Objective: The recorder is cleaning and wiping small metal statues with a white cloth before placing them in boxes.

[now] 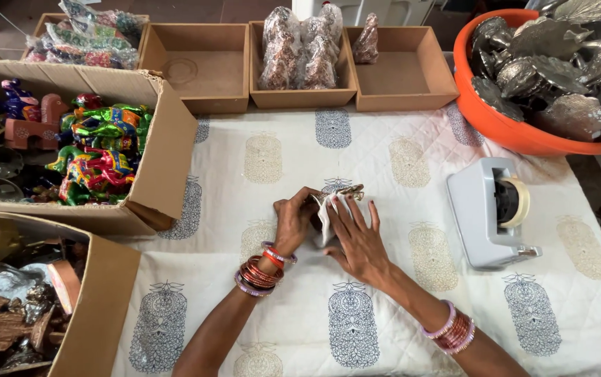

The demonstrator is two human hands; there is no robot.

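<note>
In the middle of the printed white cloth, both my hands close around a small metal figurine that is partly wrapped in white paper. My left hand grips the bundle from the left side. My right hand lies flat over the paper, fingers spread and pressing it against the figurine. Only the figurine's top edge shows above the paper. Both wrists carry stacks of red and pink bangles.
A grey tape dispenser stands to the right. An orange tub of metal pieces sits at the back right. Several shallow wooden trays line the back edge. Cardboard boxes of colourful and metal figurines stand at the left.
</note>
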